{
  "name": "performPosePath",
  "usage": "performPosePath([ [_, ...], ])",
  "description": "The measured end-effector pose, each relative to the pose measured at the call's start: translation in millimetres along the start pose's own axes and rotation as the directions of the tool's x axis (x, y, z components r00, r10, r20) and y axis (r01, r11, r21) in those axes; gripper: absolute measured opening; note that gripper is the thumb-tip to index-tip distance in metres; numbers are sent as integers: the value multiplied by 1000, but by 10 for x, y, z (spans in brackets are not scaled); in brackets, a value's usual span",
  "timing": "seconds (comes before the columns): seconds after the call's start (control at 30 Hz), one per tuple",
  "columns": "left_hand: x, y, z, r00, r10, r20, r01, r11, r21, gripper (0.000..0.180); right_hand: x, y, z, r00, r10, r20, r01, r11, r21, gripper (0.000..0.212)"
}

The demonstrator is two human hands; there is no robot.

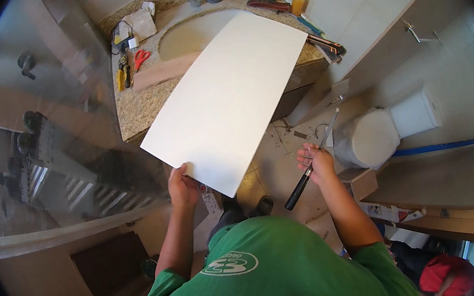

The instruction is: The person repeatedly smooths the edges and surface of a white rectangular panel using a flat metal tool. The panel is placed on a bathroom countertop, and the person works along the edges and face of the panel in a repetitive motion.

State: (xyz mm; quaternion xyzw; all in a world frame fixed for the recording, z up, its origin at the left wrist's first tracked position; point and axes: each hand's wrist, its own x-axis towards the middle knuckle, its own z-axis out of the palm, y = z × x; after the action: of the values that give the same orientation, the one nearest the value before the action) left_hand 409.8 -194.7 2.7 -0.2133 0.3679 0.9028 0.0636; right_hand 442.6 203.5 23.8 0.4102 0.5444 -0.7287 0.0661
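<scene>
My left hand (183,187) grips the near edge of a large white rectangular panel (230,100), with the thumb on top and the other fingers underneath. The panel slants away from me over the countertop and covers part of the sink basin (188,34). Off to the right, my right hand (321,164) is turned palm up around a tool (298,192) with a black handle and a long, thin metal blade. Its blade points away from me, clear of the panel. The tool's exact kind cannot be made out.
On the granite countertop (135,114) lie a wooden strip (160,74), red scissors (140,59), yellow-handled pliers (120,76) and a utility knife (326,43). A toilet (368,138) stands right, near a long blue strip (453,144). Glass (74,141) borders the left. Another person (448,275) is at lower right.
</scene>
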Motion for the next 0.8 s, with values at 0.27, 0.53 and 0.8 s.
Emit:
performPosePath([
  [0.27,358,91,-231,999,25,-26,-27,998,-52,23,273,-129,-154,994,-102,-47,99,993,-67,29],
  [0.53,303,103,-88,995,64,-71,-60,997,54,24,962,-1179,-81,829,-544,-128,374,709,-598,30],
  [0.8,237,190,206,951,80,-299,-38,989,144,27,1976,-2597,-38,702,-712,-5,268,270,-925,54],
])
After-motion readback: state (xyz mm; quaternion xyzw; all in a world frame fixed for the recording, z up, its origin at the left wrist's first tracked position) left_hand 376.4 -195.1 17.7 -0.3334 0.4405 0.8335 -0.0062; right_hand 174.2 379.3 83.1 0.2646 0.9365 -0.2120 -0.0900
